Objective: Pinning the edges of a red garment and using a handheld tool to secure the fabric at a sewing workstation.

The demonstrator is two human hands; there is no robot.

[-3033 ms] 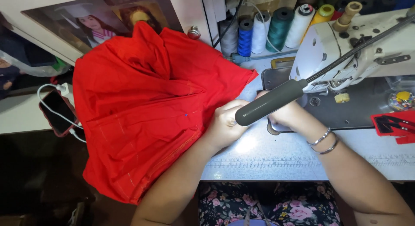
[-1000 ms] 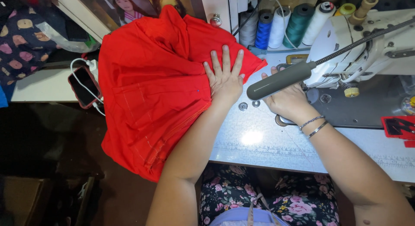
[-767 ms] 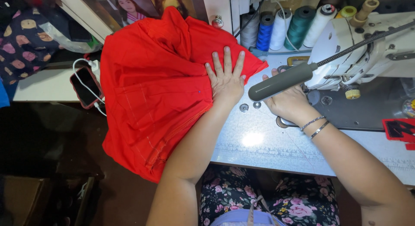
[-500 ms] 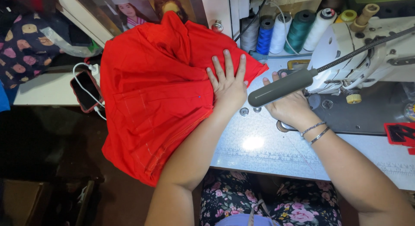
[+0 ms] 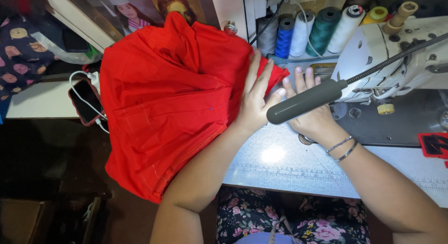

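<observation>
Pressing one red cloth (image 5: 168, 104): left hand (image 5: 255, 100) and right hand (image 5: 310, 113), both flat, fingers spread.

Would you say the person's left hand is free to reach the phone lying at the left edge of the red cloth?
Probably yes: the left hand lies flat on the red cloth, holding nothing, and only cloth lies between it and the phone.

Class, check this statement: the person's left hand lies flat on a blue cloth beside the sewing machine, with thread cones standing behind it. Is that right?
Not quite: the cloth is red, not blue. The head view shows the left hand flat on the red cloth beside the sewing machine, with thread cones standing behind it.
</observation>
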